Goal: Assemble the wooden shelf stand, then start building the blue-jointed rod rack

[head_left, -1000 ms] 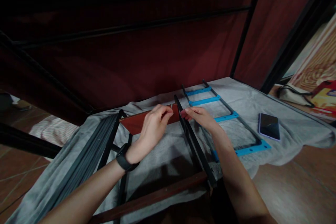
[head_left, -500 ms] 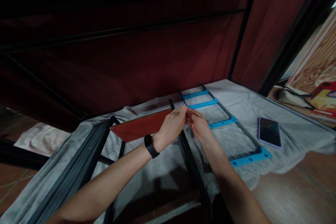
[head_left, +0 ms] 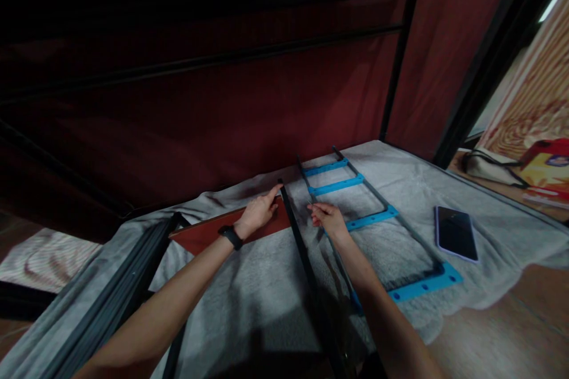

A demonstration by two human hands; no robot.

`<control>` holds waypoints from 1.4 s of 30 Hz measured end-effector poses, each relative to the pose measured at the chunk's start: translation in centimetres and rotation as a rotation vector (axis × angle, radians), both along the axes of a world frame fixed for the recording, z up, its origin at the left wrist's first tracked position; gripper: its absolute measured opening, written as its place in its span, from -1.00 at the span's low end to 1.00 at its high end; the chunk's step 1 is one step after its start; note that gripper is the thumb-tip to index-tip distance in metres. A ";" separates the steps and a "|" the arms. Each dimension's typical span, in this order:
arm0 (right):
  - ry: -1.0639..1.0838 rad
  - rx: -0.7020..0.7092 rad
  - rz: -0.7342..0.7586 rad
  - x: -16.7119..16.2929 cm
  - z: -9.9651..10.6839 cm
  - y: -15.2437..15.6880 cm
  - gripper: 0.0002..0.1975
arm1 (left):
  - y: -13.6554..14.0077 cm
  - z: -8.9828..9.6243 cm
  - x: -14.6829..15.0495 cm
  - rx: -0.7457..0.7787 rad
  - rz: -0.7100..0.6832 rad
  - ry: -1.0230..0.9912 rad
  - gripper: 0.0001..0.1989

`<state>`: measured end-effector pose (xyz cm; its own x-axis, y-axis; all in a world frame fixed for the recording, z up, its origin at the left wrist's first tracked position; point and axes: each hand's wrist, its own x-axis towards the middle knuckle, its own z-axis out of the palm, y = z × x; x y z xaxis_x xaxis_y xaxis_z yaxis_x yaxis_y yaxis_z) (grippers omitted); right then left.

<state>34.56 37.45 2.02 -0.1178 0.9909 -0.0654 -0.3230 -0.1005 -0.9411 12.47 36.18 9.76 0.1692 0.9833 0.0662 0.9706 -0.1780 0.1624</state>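
Note:
My left hand (head_left: 259,213), with a black watch (head_left: 231,237) on the wrist, rests over a reddish-brown board (head_left: 213,235). Its index finger stretches out to touch the far end of a black metal bar (head_left: 297,231) at the board's right edge; the other fingers are loosely bent. To the right of that bar, my right hand (head_left: 328,217) is closed in a pinch. Something small and thin seems to stick out at its fingertips, too small to name. Beyond and beside the right hand lies a ladder-like dark frame with blue crosspieces (head_left: 338,185).
A grey cloth (head_left: 413,189) covers the surface below. On it lie a phone (head_left: 456,234) at the right and a bundle of dark grey bars (head_left: 111,302) at the left. A dark red panel (head_left: 249,112) stands behind. A red and yellow package (head_left: 546,163) sits far right.
My hands, together at the black bar's far end before, have parted. The left has moved left, its index finger now on the bar's end; the right stays pinched, slightly lower.

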 end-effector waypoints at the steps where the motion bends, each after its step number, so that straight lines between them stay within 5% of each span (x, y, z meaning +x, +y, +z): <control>1: -0.018 0.012 -0.003 -0.2 -0.3 0.0 -0.63 | 0.2 0.1 0.0 -0.011 -0.026 0.028 -0.36; 9: -0.106 0.101 -0.022 -0.8 -1.5 0.0 -0.68 | 2.1 0.7 -0.3 -0.077 -0.201 -0.069 -0.40; 23: -0.172 0.200 -0.062 -2.3 -1.5 -1.0 -0.78 | 2.6 1.2 -0.1 -0.139 -0.183 -0.095 -0.52; 30: -0.226 0.219 -0.087 -3.4 0.4 1.9 -0.90 | 2.5 1.2 0.0 -0.147 -0.157 -0.113 -0.54; 42: -0.633 0.531 -0.147 -4.4 2.0 5.9 -0.84 | 1.8 1.6 0.4 -0.131 -0.148 -0.107 -0.47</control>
